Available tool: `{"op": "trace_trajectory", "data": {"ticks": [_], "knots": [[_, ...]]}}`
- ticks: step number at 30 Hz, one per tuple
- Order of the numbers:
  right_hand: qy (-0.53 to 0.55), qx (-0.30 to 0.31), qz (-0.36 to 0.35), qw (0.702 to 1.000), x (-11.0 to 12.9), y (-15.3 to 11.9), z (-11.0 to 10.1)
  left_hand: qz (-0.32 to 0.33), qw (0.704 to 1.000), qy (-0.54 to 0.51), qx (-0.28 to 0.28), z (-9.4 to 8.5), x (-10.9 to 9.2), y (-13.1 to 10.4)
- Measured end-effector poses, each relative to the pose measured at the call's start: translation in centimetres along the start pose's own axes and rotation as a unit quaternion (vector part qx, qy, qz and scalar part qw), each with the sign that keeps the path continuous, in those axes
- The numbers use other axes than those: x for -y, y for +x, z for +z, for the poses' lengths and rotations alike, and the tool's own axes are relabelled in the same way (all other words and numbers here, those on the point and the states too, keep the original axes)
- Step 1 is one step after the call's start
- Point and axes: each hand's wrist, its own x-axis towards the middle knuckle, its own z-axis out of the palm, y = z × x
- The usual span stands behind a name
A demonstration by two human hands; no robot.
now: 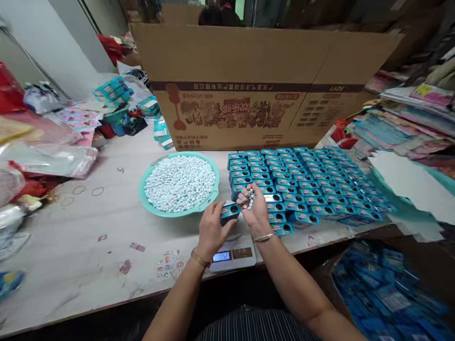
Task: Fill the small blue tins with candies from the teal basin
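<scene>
Pale tabletop (85, 246), large cardboard carton (231, 57) at far side. Left hand (213, 227): grip closed around small blue box (230, 211), above the scale (231, 266), between basin (142, 192) and box rows (298, 184). Box's long axis runs roughly left-right, right end angled slightly far; printed face seems to point near, though the fingers partly cover it. Right hand (257, 210), just right of it: grip curled around loose pale pellets (250, 199).

Scale display (221, 256): digits, apparently 1352. Carton (227, 57): upside-down Chinese print, mostly unclear. Blue boxes (305, 218): lettering too small.
</scene>
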Motion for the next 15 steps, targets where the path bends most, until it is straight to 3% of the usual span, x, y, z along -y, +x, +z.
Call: {"op": "trace_trajectory", "data": {"ticks": [6, 15], "knots": [[-0.096, 0.014, -0.114, 0.989, -1.2, -0.2, 1.0, 0.015, 0.996, -0.065, 0.062, 0.0, -1.0, 2.7], [-0.163, 0.037, -0.172, 0.971, -1.7, -0.6, 1.2, -0.027, 0.991, -0.117, 0.066, 0.3, -1.2, 2.8]]}}
